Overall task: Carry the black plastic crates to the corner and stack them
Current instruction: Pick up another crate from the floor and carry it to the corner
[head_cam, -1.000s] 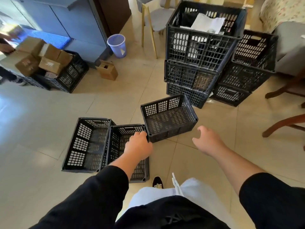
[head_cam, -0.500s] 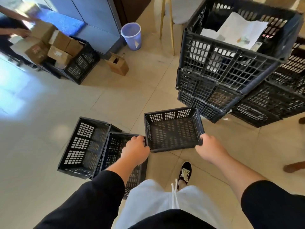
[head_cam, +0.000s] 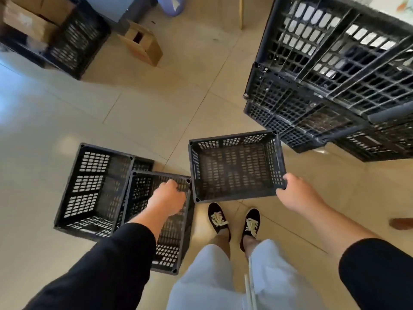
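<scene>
The person stood on a beige tiled floor [head_cam: 156, 113] and looked down at three small black plastic crates with perforated walls. The right hand [head_cam: 297, 193] gripped the near right corner of the right crate [head_cam: 237, 166], with the fingers curled around the rim. This crate was open side up, just in front of the person's black shoes with pale laces [head_cam: 234, 220]. I could not tell if it was lifted from the floor or rested on it.

The left hand [head_cam: 167, 199] was over the far right part of the middle crate [head_cam: 169, 238], near its corner. Its fingers were curled at the rim, but whether they really gripped it I could not tell. The middle crate touched the right crate at the corner, and it overlapped the left crate [head_cam: 93, 189], which lay beside it on the floor.

To the right, behind the small crates, a tall stack of large black plastic lattice crates [head_cam: 335, 74] stood, and the top one seemed to contain white papers. At the top left, another black crate holding brown cardboard boxes [head_cam: 55, 34] was on the floor. A small open cardboard box [head_cam: 143, 44] lay near it. Both arms wore black sleeves, and the legs wore light grey shorts [head_cam: 223, 280].
</scene>
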